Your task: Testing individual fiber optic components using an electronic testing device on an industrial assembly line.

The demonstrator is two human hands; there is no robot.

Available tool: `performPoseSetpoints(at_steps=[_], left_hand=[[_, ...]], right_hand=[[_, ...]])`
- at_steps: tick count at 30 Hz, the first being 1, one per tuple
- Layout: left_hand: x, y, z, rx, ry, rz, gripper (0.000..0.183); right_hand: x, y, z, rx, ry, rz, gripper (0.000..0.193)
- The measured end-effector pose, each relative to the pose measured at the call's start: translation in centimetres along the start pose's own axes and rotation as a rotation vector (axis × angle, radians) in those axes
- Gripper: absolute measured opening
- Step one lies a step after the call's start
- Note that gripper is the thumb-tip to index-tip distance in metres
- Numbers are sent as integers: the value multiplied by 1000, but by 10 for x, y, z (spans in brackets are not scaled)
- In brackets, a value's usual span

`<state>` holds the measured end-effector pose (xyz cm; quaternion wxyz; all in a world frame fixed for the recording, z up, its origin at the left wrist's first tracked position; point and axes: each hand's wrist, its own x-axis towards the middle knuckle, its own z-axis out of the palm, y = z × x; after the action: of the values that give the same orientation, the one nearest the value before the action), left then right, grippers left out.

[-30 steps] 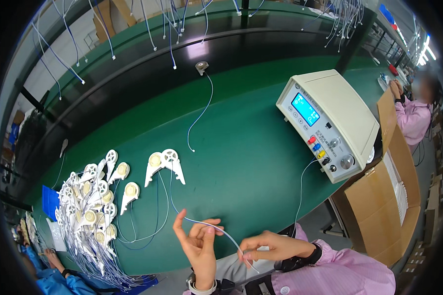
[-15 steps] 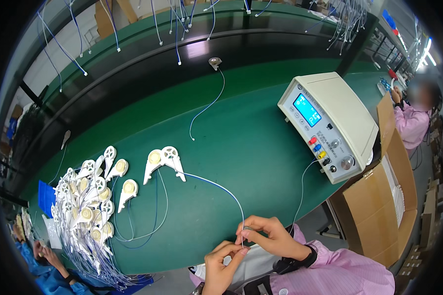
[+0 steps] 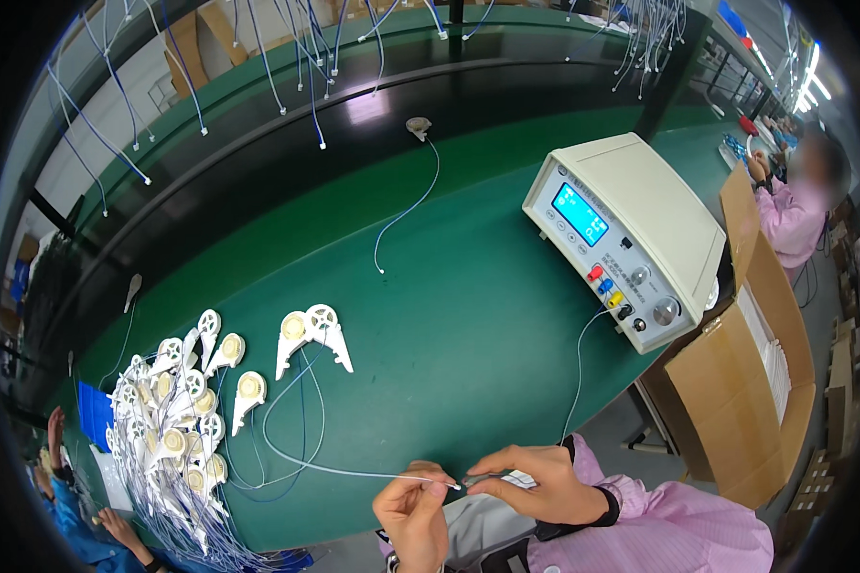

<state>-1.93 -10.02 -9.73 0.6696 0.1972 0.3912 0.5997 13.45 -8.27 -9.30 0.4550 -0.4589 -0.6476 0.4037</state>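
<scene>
Near the front edge of the bench, my left hand [image 3: 415, 511] is closed in a pinch on the end of a thin pale cable [image 3: 354, 472], just behind its small white connector [image 3: 457, 487]. That cable loops back to a pair of white plastic parts with round wheels [image 3: 313, 334] standing on the green bench. Close beside the connector, my right hand [image 3: 535, 482] is closed on a small dark piece [image 3: 472, 479], whose kind I cannot make out. A grey lead [image 3: 578, 372] runs from the bench tester toward my right hand and passes out of sight behind it.
The beige tester [image 3: 631, 239] with a lit blue screen stands at the right, beside an open cardboard box [image 3: 736, 411]. A heap of wheeled white parts [image 3: 167, 420] with tangled cables lies left. Cables [image 3: 315, 105] hang overhead. Other people sit at both sides.
My left hand has moved slightly left and turned, so the cable now comes in low from the left instead of from above. My hands have drawn slightly apart. The view has shifted a little.
</scene>
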Motion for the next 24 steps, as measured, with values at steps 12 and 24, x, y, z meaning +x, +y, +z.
performPoseSetpoints(at_steps=[12,24], left_hand=[[-5,-3,6,268,83,167,6],[-1,-10,4,109,0,138,5]], right_hand=[[0,-4,0,-73,75,-85,20],[1,-1,0,128,-8,91,19]])
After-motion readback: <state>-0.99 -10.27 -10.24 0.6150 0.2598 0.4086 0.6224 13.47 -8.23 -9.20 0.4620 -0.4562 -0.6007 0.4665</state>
